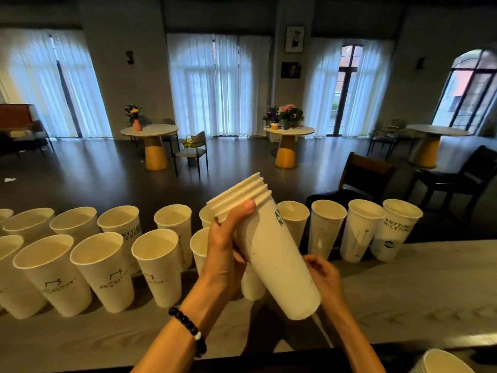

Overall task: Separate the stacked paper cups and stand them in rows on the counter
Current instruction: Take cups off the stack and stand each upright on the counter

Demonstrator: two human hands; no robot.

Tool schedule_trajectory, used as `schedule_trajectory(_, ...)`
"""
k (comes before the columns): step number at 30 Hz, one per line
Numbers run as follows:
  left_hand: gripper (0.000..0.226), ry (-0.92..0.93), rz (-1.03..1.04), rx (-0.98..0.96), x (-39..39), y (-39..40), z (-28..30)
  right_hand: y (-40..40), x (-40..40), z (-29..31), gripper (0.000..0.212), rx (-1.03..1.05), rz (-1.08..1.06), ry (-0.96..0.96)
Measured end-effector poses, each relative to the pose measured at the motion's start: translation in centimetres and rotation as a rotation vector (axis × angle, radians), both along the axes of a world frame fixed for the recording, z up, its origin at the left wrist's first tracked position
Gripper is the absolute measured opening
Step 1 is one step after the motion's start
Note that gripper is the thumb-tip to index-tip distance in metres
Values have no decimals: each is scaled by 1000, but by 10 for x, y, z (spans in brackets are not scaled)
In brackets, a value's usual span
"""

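Paper stack: a white nested stack of cups (269, 246) was held tilted above the bench (416, 286), rims up and to the left, base down and to the right.
Left hand: the left hand (226, 249) gripped the stack near its rims, thumb lying across the top edges; a dark bead bracelet (188, 329) sat on that wrist.
Right hand: the right hand (324, 273) was curled round the lower part of the stack from behind, fingers partly hidden by it.
Back row: upright cups (365, 232) stood in a line along the far edge of the bench, some printed with dark lettering.
Front row: a nearer row of cups (102, 267) stood to the left, just in front of the back row; the held stack and left hand hid the cups at its right end.
Corner: another cup rim (446, 362) showed at the lower right edge.
Beyond: dark chairs (368, 179) stood just behind the bench; round tables (149, 130) with flowers stood well apart, before curtained windows.
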State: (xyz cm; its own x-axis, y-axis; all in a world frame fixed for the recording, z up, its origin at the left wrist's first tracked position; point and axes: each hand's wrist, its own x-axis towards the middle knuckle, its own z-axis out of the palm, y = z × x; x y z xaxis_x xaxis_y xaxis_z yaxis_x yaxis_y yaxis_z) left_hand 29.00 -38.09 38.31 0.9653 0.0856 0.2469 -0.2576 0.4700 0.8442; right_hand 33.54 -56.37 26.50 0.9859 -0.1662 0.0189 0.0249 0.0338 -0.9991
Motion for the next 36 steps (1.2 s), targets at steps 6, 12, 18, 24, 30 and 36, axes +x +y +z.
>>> schedule_trajectory(6,59,77,-115,121,9,-43,-3,-34,-31,29,72,347,514,70)
schedule_trajectory(12,79,3,-92,282,13,-39,-8,-39,-36,30,122,155,522,140)
schedule_trajectory(18,80,-40,-20,412,16,-36,-10,-39,-34,31,115,36,481,123)
schedule_trajectory(24,71,-66,-7,434,22,-37,-12,-38,-28,29,117,-83,512,95)
schedule_trajectory(30,61,-102,-4,409,22,-43,-18,-46,-26,27,99,-146,497,74)
schedule_trajectory(36,61,-212,-163,730,25,-37,-1,-55,-25,30,93,-375,497,28)
